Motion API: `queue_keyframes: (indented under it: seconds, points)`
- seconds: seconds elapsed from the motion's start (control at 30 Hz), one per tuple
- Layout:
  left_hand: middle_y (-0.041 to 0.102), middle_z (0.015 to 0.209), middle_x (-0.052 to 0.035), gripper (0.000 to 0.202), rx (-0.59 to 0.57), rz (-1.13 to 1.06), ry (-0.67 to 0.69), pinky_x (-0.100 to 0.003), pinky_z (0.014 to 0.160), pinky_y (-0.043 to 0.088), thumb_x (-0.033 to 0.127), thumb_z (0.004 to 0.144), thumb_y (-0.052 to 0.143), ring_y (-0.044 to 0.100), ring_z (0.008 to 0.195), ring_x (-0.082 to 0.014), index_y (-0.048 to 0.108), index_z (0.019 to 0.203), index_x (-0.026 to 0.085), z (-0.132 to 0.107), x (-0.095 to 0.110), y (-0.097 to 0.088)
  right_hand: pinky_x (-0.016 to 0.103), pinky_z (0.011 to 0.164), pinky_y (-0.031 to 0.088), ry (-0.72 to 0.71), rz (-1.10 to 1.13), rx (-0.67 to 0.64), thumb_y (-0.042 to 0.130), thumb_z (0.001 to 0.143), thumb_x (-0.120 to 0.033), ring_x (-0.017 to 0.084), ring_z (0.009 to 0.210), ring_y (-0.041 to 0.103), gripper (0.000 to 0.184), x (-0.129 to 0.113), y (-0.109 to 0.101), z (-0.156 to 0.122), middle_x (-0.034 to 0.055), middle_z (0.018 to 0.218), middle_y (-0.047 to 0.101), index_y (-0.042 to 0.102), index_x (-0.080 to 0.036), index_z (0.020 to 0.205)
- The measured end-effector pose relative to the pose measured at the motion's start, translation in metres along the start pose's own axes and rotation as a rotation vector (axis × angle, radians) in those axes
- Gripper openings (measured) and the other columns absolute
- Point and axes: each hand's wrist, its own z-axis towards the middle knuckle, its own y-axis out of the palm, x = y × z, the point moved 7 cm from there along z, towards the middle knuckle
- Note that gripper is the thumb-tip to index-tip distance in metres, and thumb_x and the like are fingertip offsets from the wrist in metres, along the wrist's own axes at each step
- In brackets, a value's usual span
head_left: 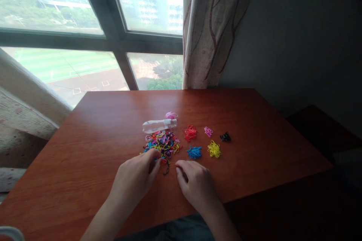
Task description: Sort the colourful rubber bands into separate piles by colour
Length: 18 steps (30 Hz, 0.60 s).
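My left hand (140, 171) is at the near edge of a mixed heap (165, 143) of small coloured wire-like loops. Its thumb and forefinger are closed together; what they pinch, if anything, is too small to make out. A dark loop (166, 170) lies just beyond their tips. Opposite, my right hand (196, 180) rests low over the table with curled fingers, and whatever is in them is hidden. Sorted piles sit to the right of the heap: red loops (190, 132), blue loops (194, 152), pink loops (208, 131), yellow loops (214, 149) and black loops (225, 136).
Behind the heap a clear plastic bottle (157, 125) lies on its side, its open neck to the right. A pink object (171, 115), perhaps its cap, is beside the neck. The brown wooden table (93, 150) ends at a window, with a curtain (209, 26) hanging there.
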Motion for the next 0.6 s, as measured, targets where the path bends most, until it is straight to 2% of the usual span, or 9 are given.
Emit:
queue_keyframes:
  seconds: [0.17, 0.27, 0.37, 0.47, 0.6]
  points:
    - [0.074, 0.082, -0.001, 0.015, -0.008, -0.152, 0.137, -0.024, 0.061, 0.039, 0.025, 0.091, 0.05, 0.069, 0.076, -0.0188, 0.065, 0.093, 0.024, 0.019, 0.036, 0.005, 0.026, 0.066, 0.033, -0.023, -0.053, -0.005, 0.047, 0.093, -0.015, 0.017, 0.075, 0.06, 0.016, -0.002, 0.0, -0.004, 0.0008, 0.079, 0.066, 0.06, -0.022, 0.088]
    - [0.074, 0.08, -0.0017, 0.015, -0.026, -0.137, 0.25, -0.025, 0.061, 0.041, 0.023, 0.088, 0.051, 0.07, 0.076, -0.02, 0.066, 0.09, 0.024, 0.036, 0.063, 0.006, 0.026, 0.062, 0.03, -0.031, -0.102, 0.016, 0.049, 0.089, -0.013, 0.016, 0.071, 0.058, 0.016, -0.001, 0.001, -0.006, 0.0009, 0.074, 0.064, 0.057, -0.021, 0.078]
    - [0.074, 0.08, -0.0029, 0.016, -0.028, -0.118, 0.321, -0.026, 0.061, 0.044, 0.025, 0.089, 0.051, 0.07, 0.073, -0.0207, 0.067, 0.091, 0.024, 0.05, 0.083, 0.006, 0.025, 0.061, 0.03, -0.04, -0.139, 0.027, 0.051, 0.085, -0.01, 0.015, 0.07, 0.059, 0.015, 0.0, 0.002, -0.006, 0.0008, 0.073, 0.064, 0.056, -0.021, 0.076]
    - [0.074, 0.08, -0.0038, 0.016, -0.032, -0.112, 0.358, -0.027, 0.062, 0.045, 0.024, 0.087, 0.051, 0.069, 0.073, -0.0214, 0.067, 0.087, 0.023, 0.06, 0.096, 0.006, 0.025, 0.061, 0.03, -0.035, -0.149, 0.022, 0.052, 0.085, -0.01, 0.016, 0.071, 0.06, 0.014, 0.0, 0.001, -0.006, 0.0004, 0.074, 0.064, 0.058, -0.021, 0.078]
    - [0.072, 0.075, -0.0047, 0.016, -0.03, -0.106, 0.367, -0.028, 0.061, 0.046, 0.022, 0.085, 0.052, 0.069, 0.069, -0.0222, 0.067, 0.082, 0.022, 0.065, 0.1, 0.008, 0.026, 0.061, 0.03, -0.028, -0.134, 0.01, 0.052, 0.086, -0.011, 0.016, 0.071, 0.06, 0.014, 0.0, 0.001, -0.006, 0.0004, 0.075, 0.065, 0.058, -0.021, 0.078]
